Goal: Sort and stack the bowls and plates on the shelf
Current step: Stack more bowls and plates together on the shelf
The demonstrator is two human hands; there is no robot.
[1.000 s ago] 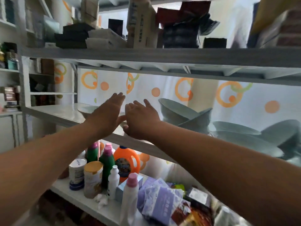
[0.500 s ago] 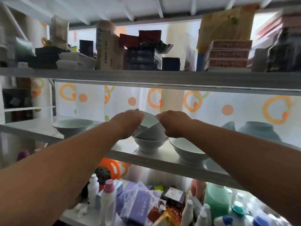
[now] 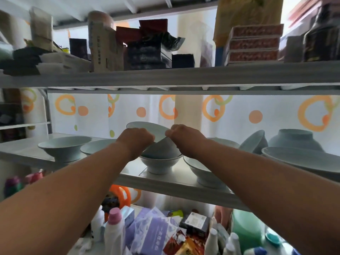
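Observation:
On the middle shelf (image 3: pixel 128 178) a pale bowl (image 3: pixel 159 165) stands upright near the front edge. A tilted pale bowl (image 3: pixel 156 135) rests in it, rim leaning back and left. My left hand (image 3: pixel 136 139) grips the tilted bowl's left rim, and my right hand (image 3: pixel 184 138) grips its right rim. Two upright bowls (image 3: pixel 64 147) stand to the left. Another bowl (image 3: pixel 201 169) sits right of the stack, partly behind my right forearm. Further right lie a plate (image 3: pixel 301 159), a tipped bowl (image 3: pixel 254 141) and an upside-down bowl (image 3: pixel 294 138).
The upper shelf (image 3: pixel 184 76) hangs low over the bowls and carries boxes and packets. Below the middle shelf stand bottles (image 3: pixel 114 234), an orange jug (image 3: pixel 120 196) and purple packs (image 3: pixel 152 230). A curtain with orange rings closes the back.
My hands went from lying flat on the shelf at the left to gripping the tilted bowl. The view swung right and up; the bowl now sits a little higher between my fists.

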